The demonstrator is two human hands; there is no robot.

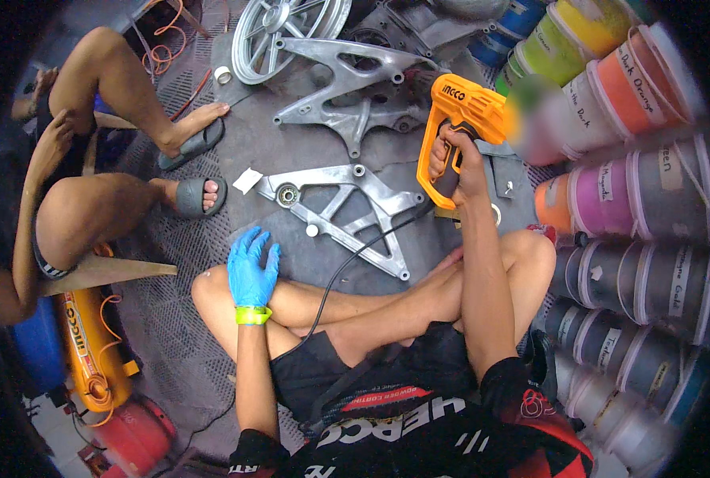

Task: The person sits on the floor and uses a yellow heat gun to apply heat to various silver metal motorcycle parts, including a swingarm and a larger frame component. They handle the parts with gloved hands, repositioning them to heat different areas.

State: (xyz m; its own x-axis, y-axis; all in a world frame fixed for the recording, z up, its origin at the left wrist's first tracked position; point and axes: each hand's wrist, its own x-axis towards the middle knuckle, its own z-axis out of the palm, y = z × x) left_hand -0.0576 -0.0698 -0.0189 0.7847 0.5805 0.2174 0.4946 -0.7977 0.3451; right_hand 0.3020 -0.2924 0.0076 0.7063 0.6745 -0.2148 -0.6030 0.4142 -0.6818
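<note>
My right hand is wrapped round the grip of a yellow and black heat gun, raised above the mat with its front end toward the right. A black cord runs from it down across my lap. My left hand, in a blue glove with a yellow-green band at the wrist, rests on my left knee with its fingers stretched out. In front of my crossed legs lies a bare silver metal swingarm with a round bearing in one end. A small white paper piece touches that end.
Further off lie another metal frame part and a spoked wheel. Stacked, labelled paint-coloured buckets line the right. On the left sits another person in sandals, near a yellow tank and a red one. A tape roll lies beyond.
</note>
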